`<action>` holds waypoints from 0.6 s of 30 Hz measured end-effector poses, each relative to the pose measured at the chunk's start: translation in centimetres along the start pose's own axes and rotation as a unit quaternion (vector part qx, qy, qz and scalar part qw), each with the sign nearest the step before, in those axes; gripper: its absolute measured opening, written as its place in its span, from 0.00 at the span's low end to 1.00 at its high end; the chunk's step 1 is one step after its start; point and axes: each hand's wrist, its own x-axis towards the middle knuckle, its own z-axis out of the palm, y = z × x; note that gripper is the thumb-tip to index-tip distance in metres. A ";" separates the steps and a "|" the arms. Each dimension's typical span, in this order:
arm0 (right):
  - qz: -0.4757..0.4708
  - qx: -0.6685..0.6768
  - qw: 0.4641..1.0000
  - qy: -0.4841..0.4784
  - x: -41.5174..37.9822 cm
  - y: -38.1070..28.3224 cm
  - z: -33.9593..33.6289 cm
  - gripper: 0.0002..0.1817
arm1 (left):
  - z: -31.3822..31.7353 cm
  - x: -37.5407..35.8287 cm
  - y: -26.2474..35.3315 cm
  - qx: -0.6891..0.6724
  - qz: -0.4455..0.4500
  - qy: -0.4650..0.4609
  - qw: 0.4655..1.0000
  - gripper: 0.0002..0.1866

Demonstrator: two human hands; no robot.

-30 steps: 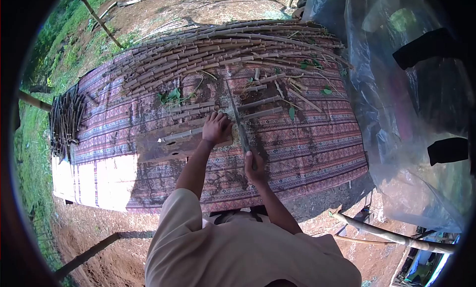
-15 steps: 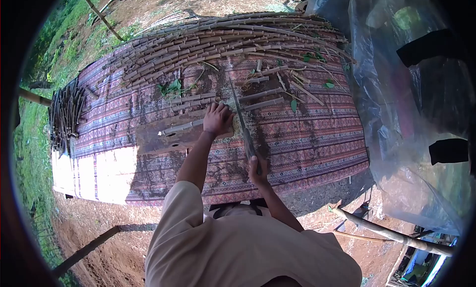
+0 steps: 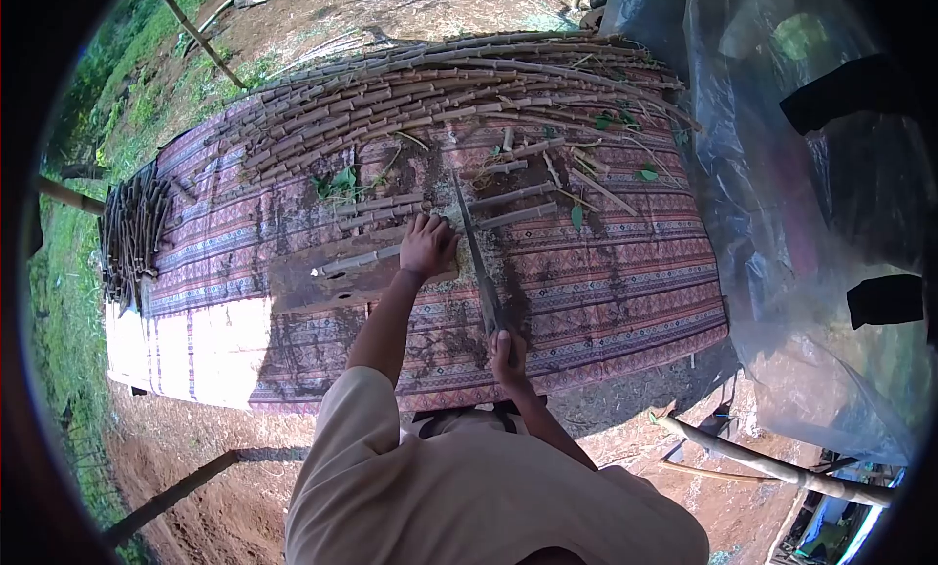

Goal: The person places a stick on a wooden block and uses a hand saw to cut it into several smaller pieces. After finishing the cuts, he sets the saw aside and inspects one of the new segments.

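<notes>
My right hand is wrapped round the handle of a long saw, whose blade points away over the table just right of my left hand. My left hand presses a brown stem down on a dark wooden board, its fingers bent round the stem's right end. Pale sawdust lies around the blade. Cut stem pieces rest to the right of the blade, and more lie just beyond my left hand.
Many long stems lie across the far side of the patterned tablecloth. A pile of short cut stems sits at the left end. Green leaves are scattered about. Plastic sheeting hangs on the right.
The saw and my right hand have drawn back slightly toward my body. My left hand remains on the stem, in almost the same place.
</notes>
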 end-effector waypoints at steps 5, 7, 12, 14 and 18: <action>0.013 -0.049 0.999 0.016 5.4 -0.9 2.1 0.20 | -0.2 0.1 0.0 -0.015 -0.002 -0.011 1.000 0.12; 0.028 -0.033 0.999 0.006 5.6 -1.4 2.1 0.20 | -0.3 0.2 0.0 -0.012 0.001 -0.027 1.000 0.12; 0.034 0.017 0.999 -0.017 -1.2 -2.3 -1.5 0.21 | -0.4 0.3 0.1 -0.022 0.004 -0.015 1.000 0.12; 0.021 -0.020 1.000 -0.011 0.0 -1.1 -0.7 0.21 | -0.8 0.0 0.1 -0.023 -0.003 -0.022 0.999 0.12; 0.060 -0.047 0.997 0.012 6.7 -2.6 2.2 0.21 | -0.4 0.5 0.1 -0.016 -0.004 -0.014 1.000 0.12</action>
